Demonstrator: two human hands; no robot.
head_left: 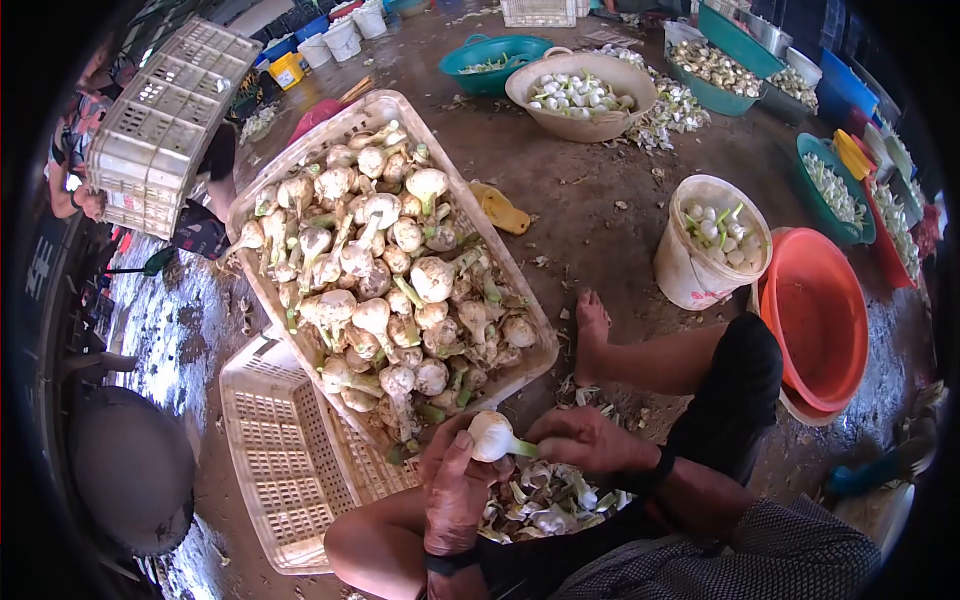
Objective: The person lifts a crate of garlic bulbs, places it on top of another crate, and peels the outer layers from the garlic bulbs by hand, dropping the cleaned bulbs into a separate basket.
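A white garlic bulb (491,437) with a short green stem is held over my lap. My left hand (455,485) grips the bulb from the left, thumb and fingers around it. At the stem end is my right hand (590,440), its fingers bent together; what they hold, if anything, is hidden. Peeled skins (550,503) lie below my hands, between my legs. Just beyond them, a tilted crate (485,215) is heaped with soiled garlic bulbs that have green stems.
An empty crate (285,470) lies under the full one. A bucket (690,270) of peeled garlic and red basins (820,320) stand at right. Farther back are a beige basin (580,120) and a teal basin (480,75). A person (75,150) carries crates at left.
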